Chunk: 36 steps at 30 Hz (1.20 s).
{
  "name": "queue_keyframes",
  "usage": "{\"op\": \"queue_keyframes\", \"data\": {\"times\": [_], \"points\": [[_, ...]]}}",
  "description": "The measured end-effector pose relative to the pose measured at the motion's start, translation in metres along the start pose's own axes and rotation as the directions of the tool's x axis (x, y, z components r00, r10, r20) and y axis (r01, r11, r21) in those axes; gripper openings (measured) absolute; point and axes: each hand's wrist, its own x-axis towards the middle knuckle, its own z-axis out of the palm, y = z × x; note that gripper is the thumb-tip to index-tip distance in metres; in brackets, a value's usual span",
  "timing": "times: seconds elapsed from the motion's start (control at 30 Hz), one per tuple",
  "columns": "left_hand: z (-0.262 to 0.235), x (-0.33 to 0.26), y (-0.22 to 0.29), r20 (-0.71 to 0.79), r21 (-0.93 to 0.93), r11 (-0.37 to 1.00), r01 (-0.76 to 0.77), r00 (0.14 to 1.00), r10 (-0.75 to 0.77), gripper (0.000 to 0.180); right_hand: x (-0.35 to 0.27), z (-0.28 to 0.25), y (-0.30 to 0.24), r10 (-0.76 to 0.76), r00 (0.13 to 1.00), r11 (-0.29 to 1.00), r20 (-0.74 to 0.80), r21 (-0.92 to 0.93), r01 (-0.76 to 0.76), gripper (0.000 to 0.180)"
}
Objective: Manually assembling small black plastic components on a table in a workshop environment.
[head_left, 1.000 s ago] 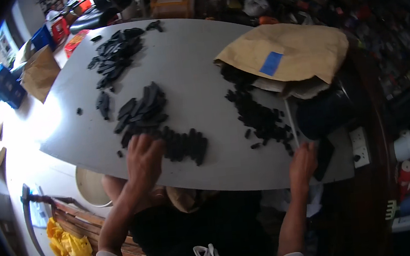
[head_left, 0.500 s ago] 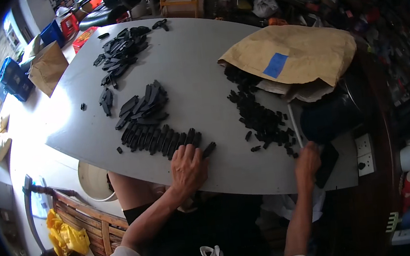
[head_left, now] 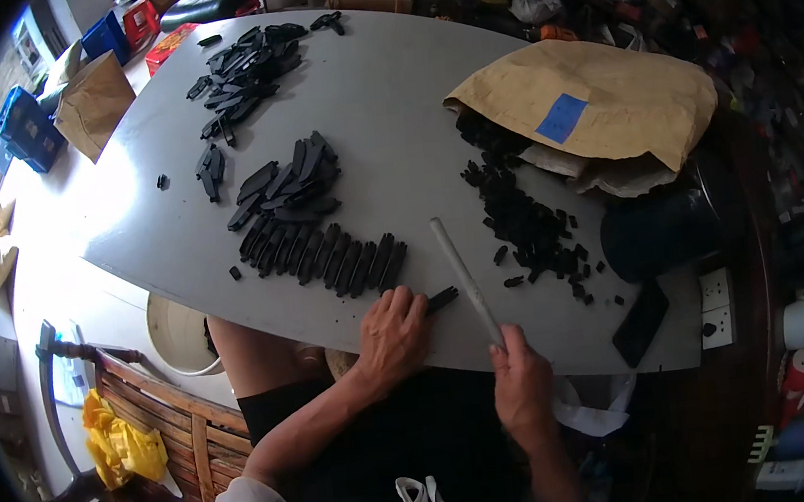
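Note:
Near the table's front edge, my left hand point(head_left: 393, 335) is closed around a narrow black plastic piece point(head_left: 442, 299), whose end sticks out to the right of the fingers. My right hand point(head_left: 524, 385) grips the lower end of a slim grey rod point(head_left: 464, 279), which slants up and left over the table, its tip apart from the piece. Just beyond my left hand lies a row of similar black pieces point(head_left: 324, 259), side by side. Behind that row is a loose heap of them point(head_left: 292, 179). To the right, small black bits point(head_left: 532, 227) are scattered in a pile.
A brown paper bag point(head_left: 629, 80) with blue tape lies at the table's right, its mouth over the small bits. A dark bucket-like container point(head_left: 660, 234) and a flat black slab point(head_left: 641, 324) are nearby. More black pieces point(head_left: 246, 76) lie at the far left. A wooden chair point(head_left: 162, 438) stands left.
My right hand has brought the rod leftward from beside the dark container toward my left hand. My left hand has shifted slightly right and nearer, still with the black piece. The view has shifted a little.

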Motion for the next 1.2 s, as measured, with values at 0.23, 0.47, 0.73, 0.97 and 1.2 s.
{"op": "queue_keyframes", "data": {"times": [0.23, 0.47, 0.73, 0.97, 1.2], "points": [[0.005, -0.002, 0.0, -0.011, -0.06, 0.998, -0.002, 1.0, 0.001, 0.018, -0.004, 0.012, -0.005, 0.009, 0.998, 0.981, 0.054, -0.194, 0.002, 0.011], [0.005, -0.002, -0.001, 0.015, -0.095, 0.995, 0.01, 1.0, -0.009, 0.017, 0.002, -0.003, -0.026, 0.043, 0.997, 0.961, -0.07, -0.27, -0.06, 0.009], [0.007, -0.006, -0.001, -0.003, -0.103, 0.994, -0.026, 1.0, 0.026, 0.017, 0.012, 0.002, -0.019, 0.135, 0.986, 0.856, 0.093, -0.513, -0.069, 0.007], [0.006, 0.001, 0.0, -0.01, -0.104, 0.994, -0.02, 1.0, 0.019, 0.017, -0.002, 0.002, -0.026, 0.022, 0.995, 0.918, -0.098, -0.393, -0.059, 0.009], [0.008, -0.001, 0.0, -0.006, -0.104, 0.994, -0.02, 1.0, 0.02, 0.016, 0.011, -0.002, -0.019, 0.105, 0.994, 0.941, -0.016, -0.322, -0.105, 0.009]]}}
